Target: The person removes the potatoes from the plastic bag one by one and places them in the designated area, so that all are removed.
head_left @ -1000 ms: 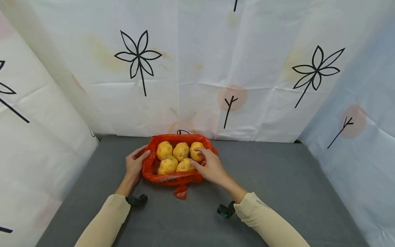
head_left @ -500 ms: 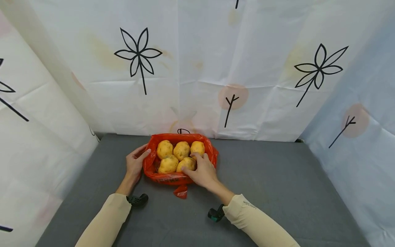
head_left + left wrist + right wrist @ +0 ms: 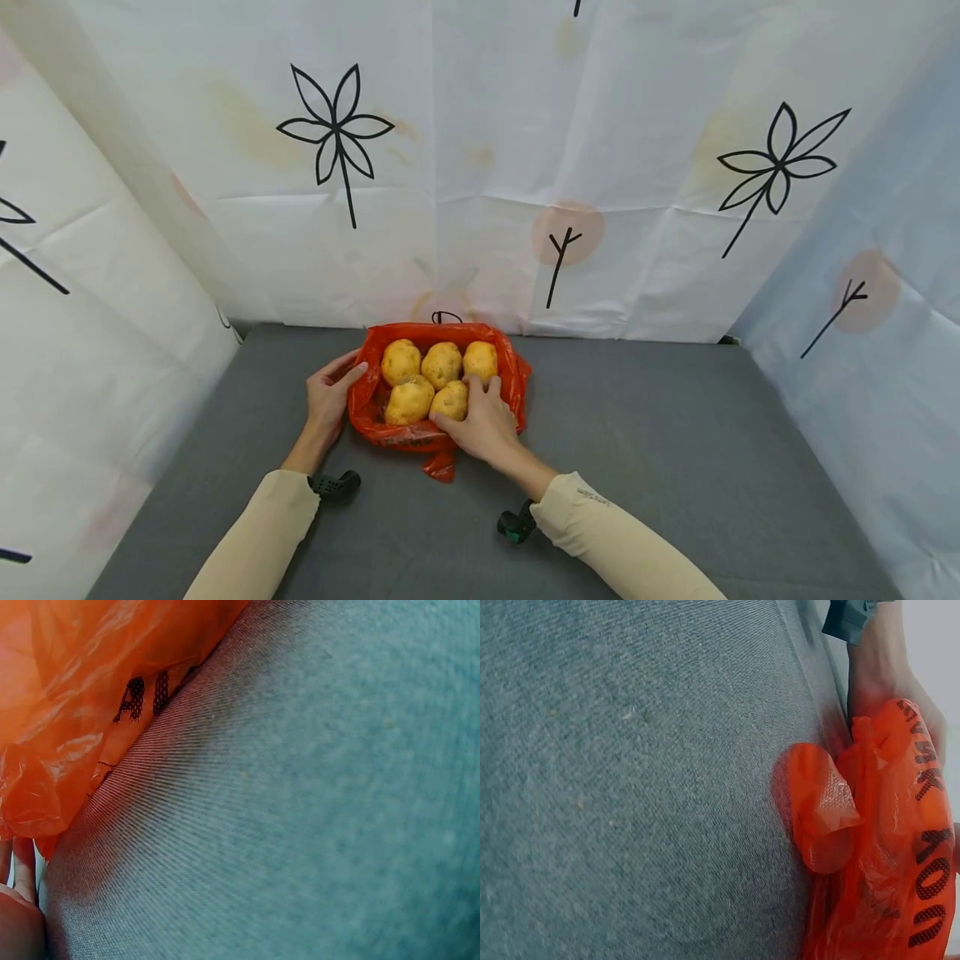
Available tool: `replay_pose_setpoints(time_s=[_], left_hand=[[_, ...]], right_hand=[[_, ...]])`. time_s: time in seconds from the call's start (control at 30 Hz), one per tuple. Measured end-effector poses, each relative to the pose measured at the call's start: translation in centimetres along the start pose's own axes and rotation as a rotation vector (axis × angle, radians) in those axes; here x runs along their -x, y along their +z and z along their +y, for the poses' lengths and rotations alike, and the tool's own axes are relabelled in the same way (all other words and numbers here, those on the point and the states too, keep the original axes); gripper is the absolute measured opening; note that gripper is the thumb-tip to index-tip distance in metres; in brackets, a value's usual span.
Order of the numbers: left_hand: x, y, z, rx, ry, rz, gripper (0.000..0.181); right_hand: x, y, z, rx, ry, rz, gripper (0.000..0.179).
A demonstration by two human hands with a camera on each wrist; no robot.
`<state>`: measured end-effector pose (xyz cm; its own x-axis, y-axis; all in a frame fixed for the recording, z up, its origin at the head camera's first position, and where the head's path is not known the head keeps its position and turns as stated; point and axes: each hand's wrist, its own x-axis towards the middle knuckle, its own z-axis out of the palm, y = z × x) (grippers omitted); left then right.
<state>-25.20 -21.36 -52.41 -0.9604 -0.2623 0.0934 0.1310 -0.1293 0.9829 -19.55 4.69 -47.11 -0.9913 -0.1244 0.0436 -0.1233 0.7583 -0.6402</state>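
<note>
Red bag (image 3: 388,437), mouth up, on the grey table (image 3: 637,425); 5 potatoes (image 3: 408,401) inside, 3 behind 2. Left hand (image 3: 327,402) holds its left side, thumb against the rim. Right hand (image 3: 485,424), partly closed, grips the front-right potato (image 3: 450,400) (thumb at its near side), just left of the palm.

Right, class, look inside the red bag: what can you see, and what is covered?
Five potatoes show in the red bag: three behind, two in front. The right hand hides the bag's front right part; anything beneath it or under the potatoes cannot be seen.
</note>
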Motion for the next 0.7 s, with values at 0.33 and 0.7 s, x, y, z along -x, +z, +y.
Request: replay_pose_setpoints(time_s=[0.33,0.7], left_hand=[[-0.1,-0.1,-0.1,-0.013,0.011,-0.002,0.043],[-0.1,-0.1,-0.1,-0.019,0.003,-0.008,0.045]], right_hand=[[0.2,-0.3,-0.3,-0.093,-0.016,0.036,0.075],[0.0,-2.8,0.1,-0.295,-0.12,0.028,0.073]])
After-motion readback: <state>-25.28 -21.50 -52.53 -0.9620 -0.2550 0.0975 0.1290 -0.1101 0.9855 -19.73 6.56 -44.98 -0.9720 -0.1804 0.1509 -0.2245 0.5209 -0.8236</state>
